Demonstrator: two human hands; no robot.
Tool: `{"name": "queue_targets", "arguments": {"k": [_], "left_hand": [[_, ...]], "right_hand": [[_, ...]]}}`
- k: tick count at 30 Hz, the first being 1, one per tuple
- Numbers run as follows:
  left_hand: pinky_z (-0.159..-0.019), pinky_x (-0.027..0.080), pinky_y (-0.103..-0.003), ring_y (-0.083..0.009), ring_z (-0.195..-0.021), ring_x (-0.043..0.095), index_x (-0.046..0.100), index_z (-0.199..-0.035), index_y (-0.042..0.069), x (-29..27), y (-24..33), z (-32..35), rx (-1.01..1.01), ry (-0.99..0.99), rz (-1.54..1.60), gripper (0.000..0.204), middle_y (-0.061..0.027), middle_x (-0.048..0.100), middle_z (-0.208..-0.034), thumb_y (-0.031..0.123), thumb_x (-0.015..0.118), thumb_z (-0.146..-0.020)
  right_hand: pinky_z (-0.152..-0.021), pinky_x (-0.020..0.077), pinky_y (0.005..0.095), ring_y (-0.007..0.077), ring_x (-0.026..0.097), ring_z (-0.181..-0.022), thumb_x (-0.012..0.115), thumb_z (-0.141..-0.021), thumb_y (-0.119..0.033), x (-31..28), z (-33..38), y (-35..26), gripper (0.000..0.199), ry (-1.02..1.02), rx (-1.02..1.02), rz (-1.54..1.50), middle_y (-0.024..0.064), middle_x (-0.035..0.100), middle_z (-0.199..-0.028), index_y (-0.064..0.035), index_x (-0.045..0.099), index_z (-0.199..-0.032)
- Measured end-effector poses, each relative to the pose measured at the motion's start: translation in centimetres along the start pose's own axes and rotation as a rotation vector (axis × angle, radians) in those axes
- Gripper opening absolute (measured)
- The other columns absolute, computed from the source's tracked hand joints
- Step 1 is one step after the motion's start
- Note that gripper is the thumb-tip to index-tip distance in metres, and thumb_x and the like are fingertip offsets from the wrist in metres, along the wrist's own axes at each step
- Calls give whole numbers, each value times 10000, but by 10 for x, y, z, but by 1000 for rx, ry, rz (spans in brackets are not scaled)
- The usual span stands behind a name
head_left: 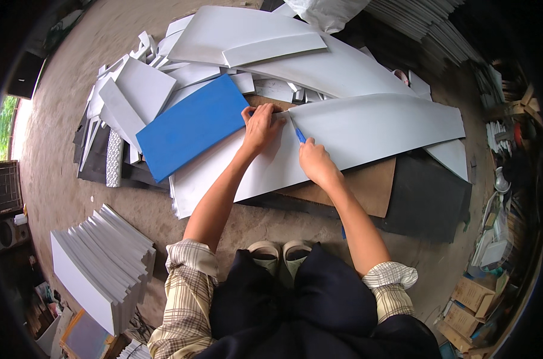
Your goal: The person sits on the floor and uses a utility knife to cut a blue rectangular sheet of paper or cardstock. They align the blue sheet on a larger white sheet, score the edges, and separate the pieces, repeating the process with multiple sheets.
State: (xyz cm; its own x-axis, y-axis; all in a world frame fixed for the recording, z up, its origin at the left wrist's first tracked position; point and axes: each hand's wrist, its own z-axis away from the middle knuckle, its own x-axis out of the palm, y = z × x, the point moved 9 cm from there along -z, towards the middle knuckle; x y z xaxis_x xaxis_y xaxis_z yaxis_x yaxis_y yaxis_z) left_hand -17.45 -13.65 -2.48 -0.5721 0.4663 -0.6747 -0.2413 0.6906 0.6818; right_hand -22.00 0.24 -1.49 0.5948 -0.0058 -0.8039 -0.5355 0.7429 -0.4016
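Observation:
A long white foam sheet (pixel 367 128) lies slantwise across the pile in front of me. My right hand (pixel 317 160) is closed around a blue utility knife (pixel 299 134), its blade touching the sheet near the far edge. Just left of the blade, my left hand (pixel 262 128) presses down with fingers spread, at the right end of a blue rectangular board (pixel 193 127). That board rests on the left part of the white sheet. What lies under my left palm is hidden.
Scattered white foam offcuts (pixel 141 90) and a large curved sheet (pixel 253 30) lie behind. A brown board (pixel 349 190) and black sheet (pixel 427 200) are underneath. White panels (pixel 104 263) stand stacked at lower left; cardboard boxes (pixel 468 299) sit lower right.

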Motion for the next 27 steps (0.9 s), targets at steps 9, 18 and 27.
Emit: {"name": "queue_targets", "arguments": {"k": [9,18,27], "left_hand": [[-889,208,-423,-209,-902,552,585,-950,85,5,1,-7,32,-52,-102,327,-97,621,-880,324,633,-732],[-825,245,-432,-243,-821,595,581,-965,62,17,4,-17,-38,-595,-296,684,-106,646,-789,510,773,-485],[-764,350,-375,-247,-921,534,571,-924,69,-40,97,-47,278,-291,-464,508,-74,583,-892,389,757,-577]], "right_hand": [[-671,489,503,464,581,-765,331,-925,-212,0,17,6,302,17,-36,-36,319,572,-775,80,406,-929],[-643,459,503,451,574,-722,327,-931,-247,-41,53,22,302,109,37,-136,281,572,-706,38,423,-941],[-468,479,430,391,587,-566,384,-929,-213,-91,71,-5,265,310,-172,-262,226,551,-567,50,384,-968]]}}
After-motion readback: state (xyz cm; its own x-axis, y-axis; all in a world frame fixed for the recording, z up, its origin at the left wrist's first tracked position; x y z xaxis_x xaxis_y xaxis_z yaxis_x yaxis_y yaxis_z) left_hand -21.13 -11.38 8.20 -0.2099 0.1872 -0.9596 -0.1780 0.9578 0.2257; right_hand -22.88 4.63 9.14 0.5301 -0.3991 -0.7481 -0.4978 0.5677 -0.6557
